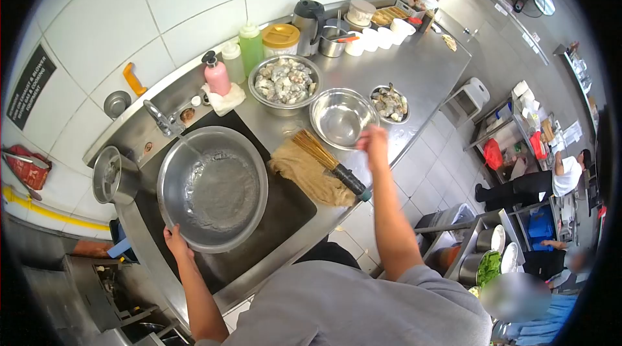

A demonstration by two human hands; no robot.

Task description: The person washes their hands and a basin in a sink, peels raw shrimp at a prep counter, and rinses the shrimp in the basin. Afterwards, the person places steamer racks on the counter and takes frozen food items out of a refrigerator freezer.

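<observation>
A large steel basin point(226, 232) sits in the sink, with water running into it from the faucet point(162, 119). My left hand point(178, 243) grips its near-left rim. At the right, my right hand point(373, 142) has its fingers closed at the rim of a shiny steel mixing bowl point(342, 113). That bowl has no food in it. Behind it stands a bowl point(285, 110) heaped with what look like shucked oysters or similar shellfish. A smaller bowl point(390, 103) of greyish seafood is to the right. A bristle brush point(330, 163) lies on a tan cloth point(295, 168) beside the sink.
A pink pump bottle point(217, 75), green squeeze bottle point(251, 51), yellow-lidded tub point(280, 40) and kettle point(308, 25) line the wall. A steel pot point(115, 176) stands left of the sink. Shelves point(499, 135) and co-workers point(567, 174) are across the aisle to the right.
</observation>
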